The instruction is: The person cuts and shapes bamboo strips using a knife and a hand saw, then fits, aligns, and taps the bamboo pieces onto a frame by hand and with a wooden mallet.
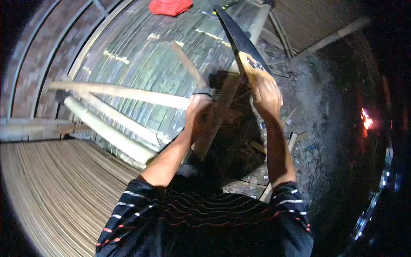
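My right hand point(269, 95) is closed around the wooden handle of a hand saw point(240, 33). The saw's dark blade points up and away from me, above the edge of the slatted platform. My left hand point(198, 107) is closed at the right end of a pale wooden strip point(128, 93), which stretches left across the platform; its fingers are partly in shadow. Just beyond that hand lies a tool with a wooden handle point(188, 64) and a blurred head, perhaps a hammer. I cannot tell whether its near end touches my hand.
The slatted bamboo platform point(141, 55) carries a red bag point(170, 7) at its far side. More pale poles point(107, 128) lean at the left. A corrugated surface point(55, 184) fills the lower left. Wood scraps point(259, 147) litter the ground, and a fire point(366, 120) burns far right.
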